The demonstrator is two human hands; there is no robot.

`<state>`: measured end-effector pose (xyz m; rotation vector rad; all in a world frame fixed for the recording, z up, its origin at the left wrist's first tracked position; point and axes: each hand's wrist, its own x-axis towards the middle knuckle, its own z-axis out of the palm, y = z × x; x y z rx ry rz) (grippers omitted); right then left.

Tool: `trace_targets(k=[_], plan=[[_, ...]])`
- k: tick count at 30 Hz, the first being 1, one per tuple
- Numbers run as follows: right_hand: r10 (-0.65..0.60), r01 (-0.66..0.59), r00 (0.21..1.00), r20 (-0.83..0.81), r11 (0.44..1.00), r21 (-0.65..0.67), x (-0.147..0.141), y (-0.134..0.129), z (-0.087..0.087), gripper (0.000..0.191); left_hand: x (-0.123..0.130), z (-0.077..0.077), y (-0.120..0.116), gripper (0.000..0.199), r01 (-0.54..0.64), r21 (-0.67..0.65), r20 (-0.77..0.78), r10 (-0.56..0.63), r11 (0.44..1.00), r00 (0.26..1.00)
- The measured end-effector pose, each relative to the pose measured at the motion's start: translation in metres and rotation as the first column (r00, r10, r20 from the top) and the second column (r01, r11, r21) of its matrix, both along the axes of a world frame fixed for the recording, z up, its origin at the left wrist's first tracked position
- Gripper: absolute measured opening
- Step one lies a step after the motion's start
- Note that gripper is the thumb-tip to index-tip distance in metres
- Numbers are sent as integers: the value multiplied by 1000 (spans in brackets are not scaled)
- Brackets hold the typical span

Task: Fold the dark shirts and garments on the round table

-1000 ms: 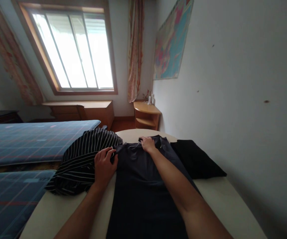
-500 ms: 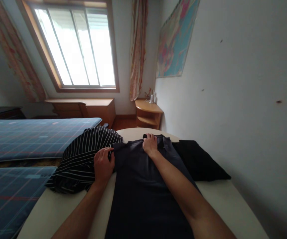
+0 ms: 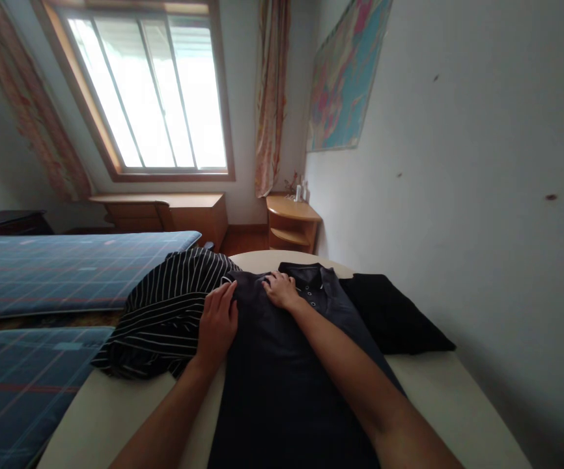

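Observation:
A dark grey collared shirt (image 3: 296,384) lies lengthwise on the pale round table (image 3: 467,404), its collar and small buttons at the far end. My left hand (image 3: 217,319) pinches the shirt's left edge at the sleeve, beside the striped garment. My right hand (image 3: 281,289) rests on the shirt just left of the collar, fingers apart and palm down. To the left lies a bunched black garment with white stripes (image 3: 165,312). A folded black cloth (image 3: 394,312) lies to the right, partly against the shirt.
Blue plaid mattresses (image 3: 67,267) are at the left, beside the table. Beyond the table stand a wooden desk (image 3: 198,200) and a corner shelf (image 3: 294,208) holding small items. A white wall (image 3: 458,163) runs along the right.
My right hand has moved left off the collar, uncovering the buttons. My left hand has shifted slightly right and farther away, and the sleeve edge is now folded inward.

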<state>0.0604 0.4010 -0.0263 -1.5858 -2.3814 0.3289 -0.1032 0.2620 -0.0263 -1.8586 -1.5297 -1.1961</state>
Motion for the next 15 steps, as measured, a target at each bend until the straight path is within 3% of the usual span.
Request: trace_targets(k=[3, 5, 7, 9, 12, 15], plan=[[-1, -9, 981, -196, 999, -50, 2, 3, 15, 61, 5, 0, -3, 49, 124, -71, -80, -130, 990, 988], [12, -92, 923, -385, 977, -191, 2, 4, 26, 72, 8, 0, -5, 53, 197, -134, -117, -213, 971, 970], [-7, -207, 846, -533, 918, -339, 2, 3, 34, 74, 12, 0, -7, 55, 267, -197, -140, -297, 943, 945], [-30, -245, 845, -535, 866, -436, 2, 0, 41, 62, 15, 1, -9, 56, 317, -254, -156, -363, 914, 919], [-49, -205, 885, -463, 852, -482, 7, -7, 44, 39, 21, 4, -14, 52, 353, -307, -174, -417, 884, 892], [-61, -167, 875, -479, 893, -419, 17, -12, 42, 53, 24, 11, -21, 49, 356, -324, -149, -419, 877, 896]])
